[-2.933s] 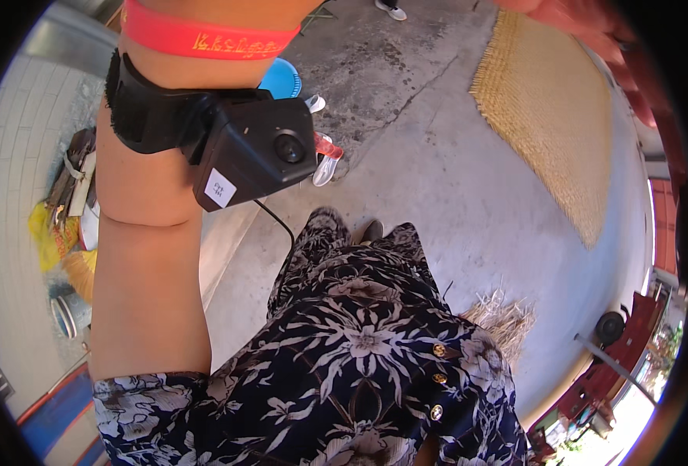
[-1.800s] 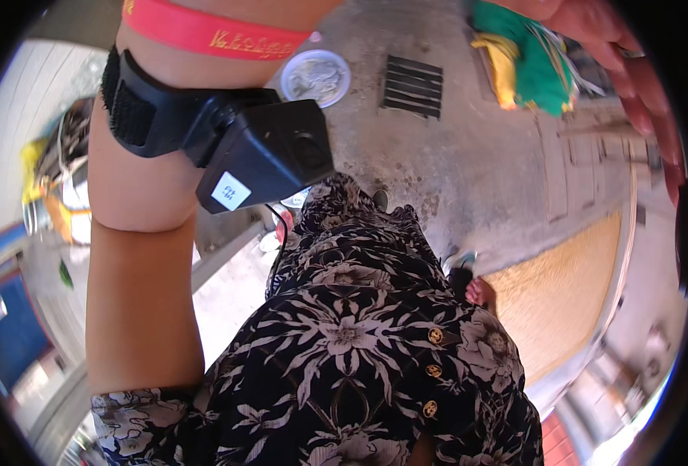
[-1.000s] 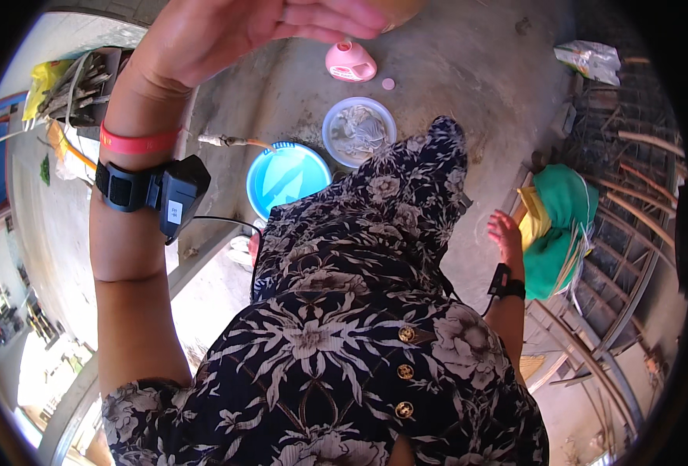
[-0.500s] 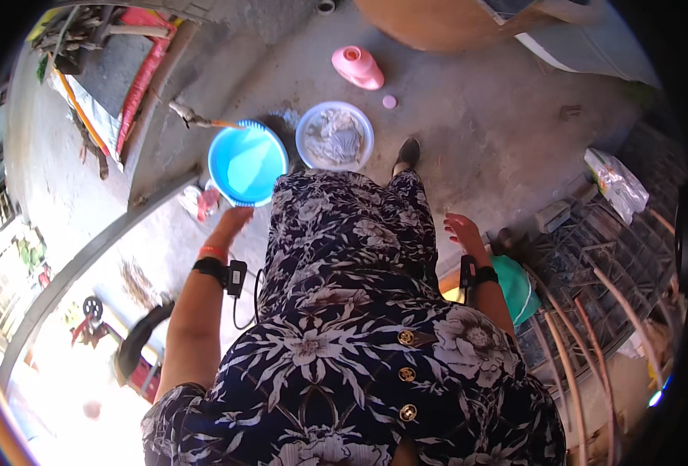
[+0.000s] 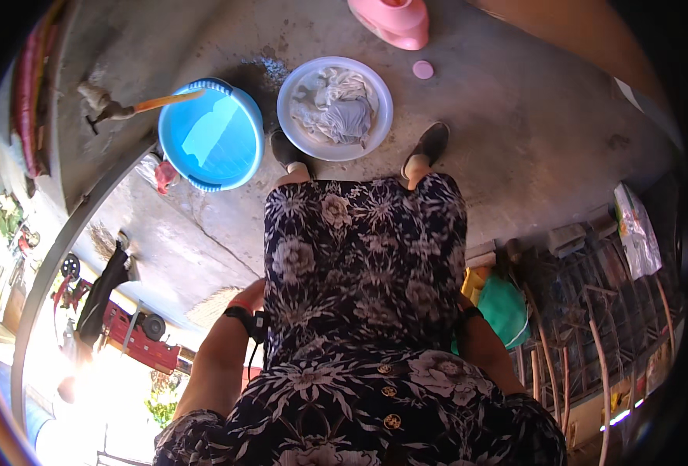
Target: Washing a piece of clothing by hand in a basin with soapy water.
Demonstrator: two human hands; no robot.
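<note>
My left hand (image 5: 251,295) is beside the left edge of my dark floral dress (image 5: 363,256), its fingers hidden behind the cloth. At the opposite edge, the dress covers nearly all of my right hand (image 5: 463,301). Ahead of my feet stands a pale basin (image 5: 388,109) with wet grey-white clothes (image 5: 344,113) in it. A blue basin (image 5: 208,186) of water is to its left, apart from both hands. An orange hose (image 5: 169,101) runs from a tap (image 5: 109,106) to above the blue basin.
A pink jug (image 5: 398,23) and a round pink cap (image 5: 423,70) are on the concrete floor beyond the pale basin. Green (image 5: 503,312) and yellow (image 5: 475,283) items lie by my right arm, near wooden poles (image 5: 544,349). A silvery bag (image 5: 637,237) lies farther right.
Both hands have gone from out in front, fingers showing, back to the sides of my dress. Both basins look larger and closer, and my knees are now bent forward under the dress.
</note>
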